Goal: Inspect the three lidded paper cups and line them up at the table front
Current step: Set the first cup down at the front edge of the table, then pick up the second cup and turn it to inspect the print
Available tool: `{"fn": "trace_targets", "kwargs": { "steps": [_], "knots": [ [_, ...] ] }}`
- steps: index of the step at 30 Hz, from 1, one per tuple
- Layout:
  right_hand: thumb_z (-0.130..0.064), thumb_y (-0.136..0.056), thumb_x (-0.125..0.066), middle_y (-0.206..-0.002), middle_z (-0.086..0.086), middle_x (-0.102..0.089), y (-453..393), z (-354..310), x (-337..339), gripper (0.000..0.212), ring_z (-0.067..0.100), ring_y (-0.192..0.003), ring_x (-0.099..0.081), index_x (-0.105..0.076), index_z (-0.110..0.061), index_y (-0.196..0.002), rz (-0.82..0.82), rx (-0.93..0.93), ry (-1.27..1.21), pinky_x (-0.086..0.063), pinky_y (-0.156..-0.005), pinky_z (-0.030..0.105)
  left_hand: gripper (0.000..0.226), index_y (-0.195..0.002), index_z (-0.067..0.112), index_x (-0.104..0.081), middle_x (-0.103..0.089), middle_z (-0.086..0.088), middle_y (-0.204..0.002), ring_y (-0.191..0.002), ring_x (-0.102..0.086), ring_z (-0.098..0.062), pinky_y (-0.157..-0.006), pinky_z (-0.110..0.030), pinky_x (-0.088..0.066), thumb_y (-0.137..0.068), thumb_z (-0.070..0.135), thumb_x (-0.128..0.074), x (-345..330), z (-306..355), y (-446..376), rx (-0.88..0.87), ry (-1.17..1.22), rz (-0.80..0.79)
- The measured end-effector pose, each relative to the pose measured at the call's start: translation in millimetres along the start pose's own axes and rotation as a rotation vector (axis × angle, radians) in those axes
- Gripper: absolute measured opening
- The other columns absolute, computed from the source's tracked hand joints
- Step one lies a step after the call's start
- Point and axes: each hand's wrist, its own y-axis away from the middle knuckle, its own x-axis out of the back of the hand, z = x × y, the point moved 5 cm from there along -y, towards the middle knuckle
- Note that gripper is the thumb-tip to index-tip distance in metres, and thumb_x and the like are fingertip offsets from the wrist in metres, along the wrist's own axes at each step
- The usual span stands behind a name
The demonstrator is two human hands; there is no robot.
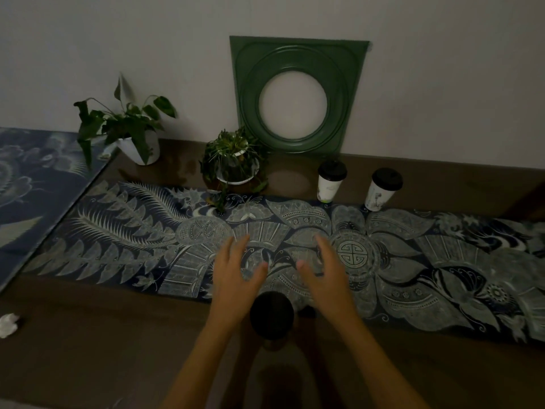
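Two white paper cups with black lids stand upright at the back of the dark table: one [330, 180] right of centre, the other [382, 188] further right. A third cup [272, 315] stands near the table front, seen from above, mostly its black lid. My left hand [237, 274] and my right hand [326, 274] hover over the patterned runner just beyond that cup, one on each side. Their fingers are spread and hold nothing. Neither hand touches the cup.
A blue-and-white patterned runner [413, 261] crosses the table. Two potted plants [129, 128] [236, 160] stand at the back left and centre. A green square frame [298, 95] leans on the wall. A crumpled white paper [8, 324] lies at the left front.
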Motion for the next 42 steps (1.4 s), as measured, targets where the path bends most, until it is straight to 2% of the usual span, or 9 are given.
{"fn": "trace_targets", "kwargs": {
  "steps": [3,6,12,17,20,27,32,35,42],
  "knots": [
    [-0.058,-0.091,-0.047,-0.165,-0.007,-0.011,-19.2,-33.8,24.4,0.077,0.017,-0.153,-0.007,-0.008,-0.037,-0.154,0.108,0.222,0.239,-0.016,-0.121,0.054,0.073,-0.151,0.036,-0.028,-0.016,-0.007,-0.166,-0.153,-0.012,-0.028,-0.118,-0.054,-0.024,-0.086,0.062,-0.05,14.6,40.5,-24.1,-0.226,-0.237,0.121],
    [-0.061,-0.091,-0.04,-0.165,-0.008,0.001,-35.1,-70.4,50.8,0.079,0.02,-0.153,0.005,0.006,-0.04,-0.152,0.214,0.383,0.383,-0.003,-0.122,0.052,0.077,-0.154,0.035,-0.025,-0.011,-0.007,-0.167,-0.155,-0.003,-0.028,-0.12,-0.057,-0.018,-0.087,0.061,-0.051,27.0,75.8,-46.1,-0.335,-0.313,0.202],
    [-0.06,-0.089,-0.046,-0.166,0.006,0.001,-64.7,-125.7,99.5,0.089,0.033,-0.153,0.007,-0.007,-0.018,-0.157,0.424,0.485,0.535,0.003,-0.121,0.055,0.08,-0.155,0.029,-0.024,-0.009,-0.015,-0.167,-0.154,0.002,-0.034,-0.123,-0.052,-0.002,-0.087,0.056,-0.056,52.5,158.2,-82.8,-0.536,-0.38,0.361],
    [-0.062,-0.086,-0.045,-0.165,0.002,0.008,-88.7,-151.5,122.8,0.092,0.028,-0.152,0.012,-0.002,-0.021,-0.157,0.457,0.516,0.537,0.005,-0.121,0.052,0.083,-0.156,0.032,-0.018,-0.005,-0.014,-0.167,-0.154,0.003,-0.034,-0.123,-0.052,-0.002,-0.085,0.057,-0.055,55.9,199.5,-111.4,-0.587,-0.37,0.406],
    [-0.062,-0.085,-0.047,-0.166,0.002,0.009,-104.9,-150.9,132.8,0.093,0.025,-0.152,0.014,0.0,-0.024,-0.157,0.461,0.498,0.493,0.006,-0.121,0.05,0.084,-0.156,0.034,-0.017,-0.003,-0.011,-0.168,-0.155,0.006,-0.031,-0.122,-0.055,-0.005,-0.085,0.058,-0.055,48.3,208.2,-128.4,-0.586,-0.34,0.388],
    [-0.065,-0.084,-0.047,-0.166,-0.005,0.008,-149.3,-112.2,138.9,0.092,0.019,-0.153,0.01,0.005,-0.038,-0.154,0.432,0.422,0.373,-0.003,-0.122,0.053,0.083,-0.156,0.034,-0.021,-0.002,-0.008,-0.168,-0.155,0.006,-0.028,-0.122,-0.049,0.0,-0.085,0.058,-0.055,10.0,206.8,-175.8,-0.576,-0.326,0.324],
    [-0.063,-0.085,-0.058,-0.166,-0.011,0.008,-184.4,-63.7,128.2,0.094,0.015,-0.153,0.005,0.007,-0.045,-0.151,0.333,0.316,0.24,-0.013,-0.121,0.057,0.081,-0.155,0.033,-0.023,-0.005,-0.009,-0.168,-0.155,0.003,-0.028,-0.123,-0.05,-0.004,-0.086,0.058,-0.055,-38.9,181.7,-212.5,-0.532,-0.329,0.226],
    [-0.065,-0.078,-0.057,-0.165,-0.015,0.007,-201.2,-30.1,114.3,0.097,0.01,-0.153,0.002,0.005,-0.044,-0.151,0.25,0.215,0.114,-0.013,-0.123,0.051,0.08,-0.156,0.034,-0.022,-0.006,-0.009,-0.168,-0.155,0.004,-0.027,-0.123,-0.051,-0.005,-0.086,0.06,-0.052,-72.4,160.1,-233.9,-0.488,-0.327,0.154],
    [-0.037,-0.081,-0.077,-0.159,-0.018,-0.002,-229.9,57.3,79.9,0.104,0.002,-0.146,-0.004,-0.001,-0.035,-0.152,0.146,-0.017,0.019,-0.016,-0.122,0.04,0.076,-0.155,0.034,-0.023,-0.007,-0.01,-0.168,-0.154,0.003,-0.027,-0.121,-0.049,-0.007,-0.089,0.059,-0.052,-147.0,107.5,-270.1,-0.402,-0.311,-0.03]
  ]
}}
